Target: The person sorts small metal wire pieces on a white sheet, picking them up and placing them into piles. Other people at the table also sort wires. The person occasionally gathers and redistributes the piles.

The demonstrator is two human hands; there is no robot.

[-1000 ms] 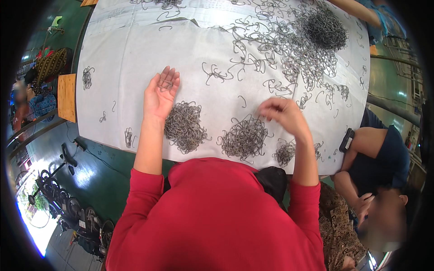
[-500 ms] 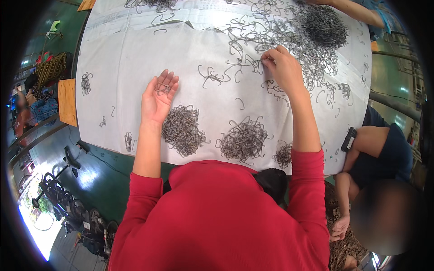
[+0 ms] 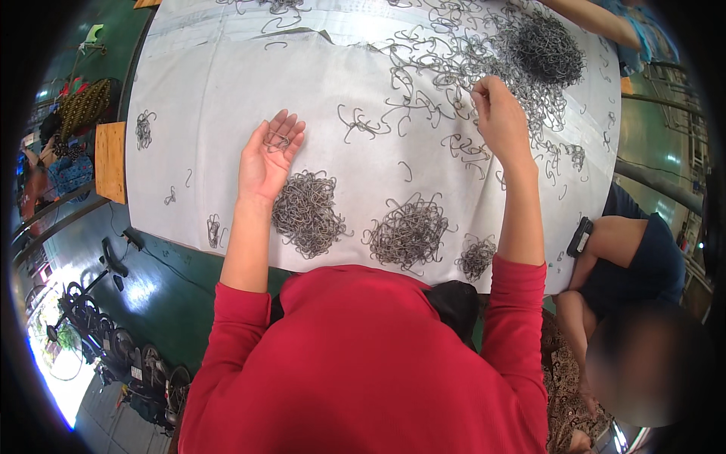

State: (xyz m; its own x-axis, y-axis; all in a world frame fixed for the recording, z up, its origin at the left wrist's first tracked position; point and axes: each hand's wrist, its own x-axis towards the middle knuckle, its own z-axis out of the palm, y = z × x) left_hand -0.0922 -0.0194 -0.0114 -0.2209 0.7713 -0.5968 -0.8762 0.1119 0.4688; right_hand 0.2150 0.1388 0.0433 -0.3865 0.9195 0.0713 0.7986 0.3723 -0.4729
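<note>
My left hand (image 3: 266,157) is palm up above the table, fingers slightly curled, with several S-shaped wire hooks (image 3: 277,141) lying in them. At the far right, my right hand (image 3: 499,117) has its thumb and fingertips pressed together over the edge of a wide spread of loose wire hooks (image 3: 446,57). Whether a hook is between those fingertips is hidden. Near my left wrist sits a grey heap of hooks (image 3: 306,216). A second heap (image 3: 408,233) lies in front of me, and a smaller one (image 3: 476,257) is below my right forearm.
White sheeting covers the table (image 3: 227,83), with a torn edge toward the back. A dense hook pile (image 3: 548,49) stands at the far right, beside another person's arm (image 3: 597,19). Another person (image 3: 628,257) sits at the right edge. Small hook clusters (image 3: 145,130) lie at the left.
My right hand has moved to the right across the scattered hooks. My left hand stays nearly in place with hooks in it. The far person's arm has shifted slightly.
</note>
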